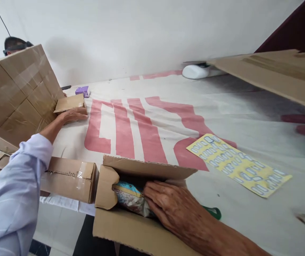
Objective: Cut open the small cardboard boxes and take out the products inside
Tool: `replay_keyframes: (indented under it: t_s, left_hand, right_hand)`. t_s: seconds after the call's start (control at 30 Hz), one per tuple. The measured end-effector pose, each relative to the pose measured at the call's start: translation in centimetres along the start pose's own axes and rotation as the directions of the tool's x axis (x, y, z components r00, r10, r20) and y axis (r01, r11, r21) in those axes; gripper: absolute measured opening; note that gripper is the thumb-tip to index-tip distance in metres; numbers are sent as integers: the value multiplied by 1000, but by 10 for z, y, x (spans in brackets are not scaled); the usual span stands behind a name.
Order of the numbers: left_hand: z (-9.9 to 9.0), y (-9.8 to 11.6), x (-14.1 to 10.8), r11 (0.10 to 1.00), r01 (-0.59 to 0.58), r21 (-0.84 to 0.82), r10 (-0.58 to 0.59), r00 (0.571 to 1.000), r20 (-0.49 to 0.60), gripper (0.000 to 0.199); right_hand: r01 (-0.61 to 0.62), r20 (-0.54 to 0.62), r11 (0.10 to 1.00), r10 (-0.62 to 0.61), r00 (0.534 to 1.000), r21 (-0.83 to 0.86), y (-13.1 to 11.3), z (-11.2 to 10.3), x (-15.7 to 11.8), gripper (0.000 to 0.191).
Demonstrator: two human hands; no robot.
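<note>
My left hand reaches out to a small cardboard box at the far left, its fingers along the near side and the thumb hidden. Close to me stands an open cardboard box with its flaps folded out. Inside it lies a plastic packet with a blue and yellow top. My right hand is down in that box, fingers together against the packet's right end; its fingertips are partly hidden. A closed long carton sits just left of the open box, under my left forearm.
A large taped carton stands at the left, with a person's head behind it. A yellow sticker sheet, a purple packet and a green loop lie on the printed cloth. A cardboard flap juts in from the right.
</note>
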State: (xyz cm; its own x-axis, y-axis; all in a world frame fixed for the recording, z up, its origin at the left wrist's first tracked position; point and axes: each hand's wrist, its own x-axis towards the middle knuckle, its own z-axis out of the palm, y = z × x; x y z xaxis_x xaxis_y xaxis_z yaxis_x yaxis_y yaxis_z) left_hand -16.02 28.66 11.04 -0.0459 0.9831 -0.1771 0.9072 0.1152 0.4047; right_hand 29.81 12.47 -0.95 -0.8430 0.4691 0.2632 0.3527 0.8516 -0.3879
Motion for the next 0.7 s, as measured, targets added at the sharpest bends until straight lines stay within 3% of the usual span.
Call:
replay_keyframes:
  t_s: [0.03,0.07,0.1,0.17,0.23,0.3,0.4,0.47,0.57,0.7]
  left_hand:
    - [3,17,-16,998,-43,-37,46,994,96,74]
    - [9,36,-36,989,-107,-102,128,963,238,76]
    - [17,55,-60,972,-170,-162,218,909,356,81]
    - [37,90,-112,937,-267,-224,344,812,472,86]
    - [60,112,-160,905,-365,-221,426,798,427,68]
    - [84,118,-191,877,-455,-155,481,822,306,40]
    - [108,110,-203,868,-496,-5,494,863,105,35]
    - [112,105,-198,881,-468,67,466,884,43,38]
    - [106,108,-191,898,-434,68,432,901,45,38]
    - [96,111,-187,902,-409,-138,422,902,85,38]
  right_hand:
    - [-1,3,1000,1,1000,-6,-3,-4,2,30]
    - [-2,8,1000,2,1000,-13,-6,-8,4,30]
    - [-7,16,1000,7,1000,-24,-9,-11,6,29]
    - [-22,37,999,23,999,-47,-13,-16,9,27]
    - [-30,48,998,33,998,-52,-16,-18,11,27]
    - [-14,20,999,15,1000,-40,-19,-21,13,29]
    - [27,-110,999,-30,993,-29,-24,-28,17,31]
    - [37,-245,999,-39,969,-13,-27,-34,20,30]
    - [77,-445,996,-49,894,45,-29,-42,22,27]
    - [93,-568,991,-24,823,92,-28,-52,14,22]
